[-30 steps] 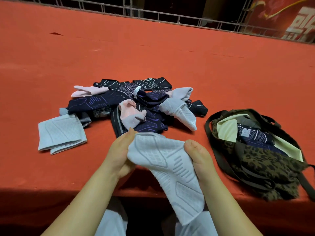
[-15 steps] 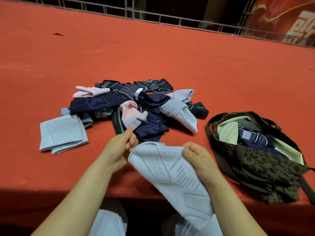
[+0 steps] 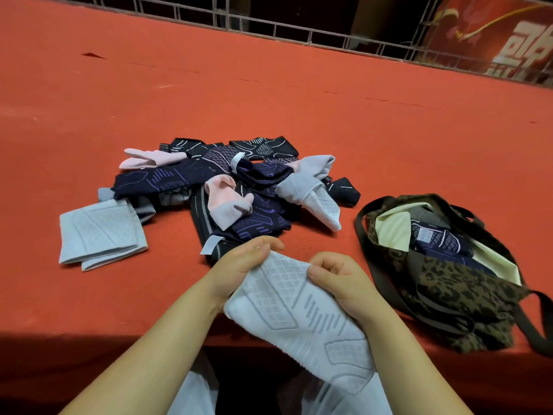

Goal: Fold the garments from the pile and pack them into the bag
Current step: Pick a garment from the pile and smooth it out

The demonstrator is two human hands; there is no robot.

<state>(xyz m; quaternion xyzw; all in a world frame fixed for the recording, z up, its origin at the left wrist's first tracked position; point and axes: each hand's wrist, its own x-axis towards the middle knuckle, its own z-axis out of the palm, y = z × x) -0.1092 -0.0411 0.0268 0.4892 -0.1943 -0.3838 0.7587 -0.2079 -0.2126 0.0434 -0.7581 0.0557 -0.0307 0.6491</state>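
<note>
Hands, two, bare, at the near edge of the red cloth-covered table (image 3: 269,94). Left hand (image 3: 239,266): fingers curled, thumb on top, pinching the upper left corner of a pale grey knitted garment with a raised geometric pattern (image 3: 302,319). Right hand (image 3: 338,280): fingers curled under, thumb pressed on the garment's upper right edge, gripping it. Both forearms rise from the bottom of the view and converge toward the garment, which is held just above the table edge, its lower end hanging down over the person's lap.

Pile of unfolded garments (image 3: 227,187): dark navy and black pieces with purple and white line patterns, mixed with pink and pale grey ones, lying on the table just beyond the hands.

Folded pale grey garment, square (image 3: 100,235): flat on the table, left of the pile, touching its edge.

Leopard-print fabric bag with dark straps and pale yellow lining (image 3: 449,283): open on the table to the right of the hands, near the table edge. A navy patterned garment (image 3: 434,239) lies inside it.

Metal railing (image 3: 269,22): along the far side of the table.
</note>
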